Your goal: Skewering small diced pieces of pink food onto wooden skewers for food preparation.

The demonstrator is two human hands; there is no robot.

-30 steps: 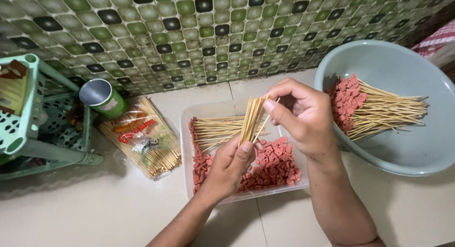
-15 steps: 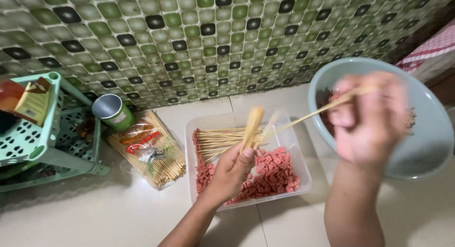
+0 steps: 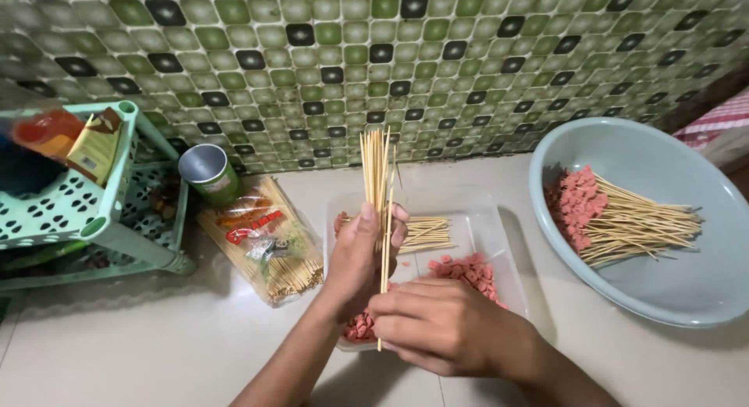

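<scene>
Pale bamboo skewers (image 3: 376,169) are standing upright in our left hand (image 3: 360,259), fingers closed around them, over the clear rectangular plastic tray (image 3: 499,247) of pink sausage slices (image 3: 468,270). Our right hand (image 3: 437,325) is pinching one thin skewer (image 3: 385,274).

A bundle of thin, pale bamboo skewers (image 3: 375,173) stands upright in the left hand (image 3: 360,260), its tips fanning slightly against the tiled wall. One single skewer (image 3: 385,286) hangs lower than the rest, nearly vertical, pinched in the grip of the right hand (image 3: 441,327), its bottom end just over the near-left corner of the clear plastic tray (image 3: 488,227) holding pink sausage slices (image 3: 466,270).
</scene>
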